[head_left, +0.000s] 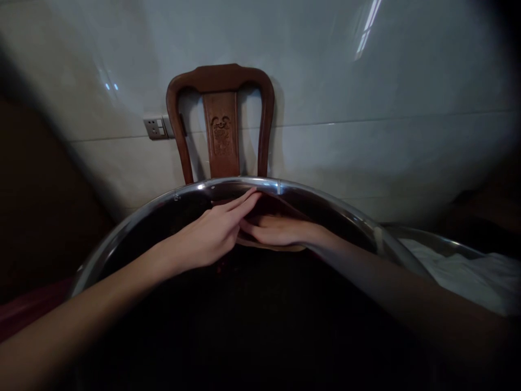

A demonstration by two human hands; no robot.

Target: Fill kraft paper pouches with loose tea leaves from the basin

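Near the far side of a large round dark surface with a shiny metal rim [252, 183], my two hands meet around a dark red piece with a tan lower edge [285, 248]. Its kind is too dark to make out. My left hand [211, 233] comes in from the left, with its fingers held together along the piece's upper edge and their tips close to the rim. My right hand [280, 231] lies within the fold of the piece, closed on it, with its fingertips partly hidden behind my left hand.
A carved wooden chair [222, 125] stands beyond the rim, against a pale tiled wall [345, 92]. Left of its back is a wall socket [155, 128]. White cloth [468, 274] lies by another metal rim at right. Something dark red [32, 307] shows at lower left.
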